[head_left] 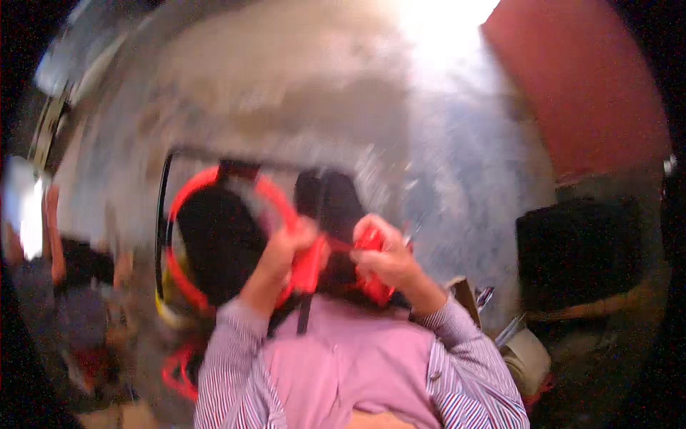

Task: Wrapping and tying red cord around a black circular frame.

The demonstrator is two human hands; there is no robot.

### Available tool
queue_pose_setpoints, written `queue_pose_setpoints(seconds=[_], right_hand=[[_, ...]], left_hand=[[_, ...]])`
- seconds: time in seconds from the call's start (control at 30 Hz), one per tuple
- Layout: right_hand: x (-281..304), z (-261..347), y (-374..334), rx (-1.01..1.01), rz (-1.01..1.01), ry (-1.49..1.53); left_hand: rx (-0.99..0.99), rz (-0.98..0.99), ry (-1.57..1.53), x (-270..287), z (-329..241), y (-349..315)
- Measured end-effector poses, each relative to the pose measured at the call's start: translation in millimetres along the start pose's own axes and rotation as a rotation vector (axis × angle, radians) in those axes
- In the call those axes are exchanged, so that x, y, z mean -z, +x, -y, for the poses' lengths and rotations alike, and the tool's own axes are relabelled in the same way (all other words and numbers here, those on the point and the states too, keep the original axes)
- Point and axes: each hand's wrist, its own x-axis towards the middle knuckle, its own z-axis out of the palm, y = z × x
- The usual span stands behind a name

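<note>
The left hand is gripping a blurred red piece; the right hand, at its three o'clock, is gripping a red bundle.

You seem to be in a workshop: the bare floor around you is stained and shiny like worn concrete, red strips lie by your left side, and a blurred shape to your left looks like another person, the exact trade unclear
</note>
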Motion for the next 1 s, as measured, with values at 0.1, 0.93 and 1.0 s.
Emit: queue_pose_setpoints(seconds=[0.1,0.93,1.0], right_hand=[[47,7,-3,-0.082,-0.091,0.158],[46,31,70,0.236,0.25,-0.82],[43,48,80,0.243,0.209,-0.553]], left_hand=[[0.001,-0.06,0.018,14,18,0],[-0.04,-0.061,0.015,-51,-39,7],[-0.024,-0.06,0.013,-54,-40,6]])
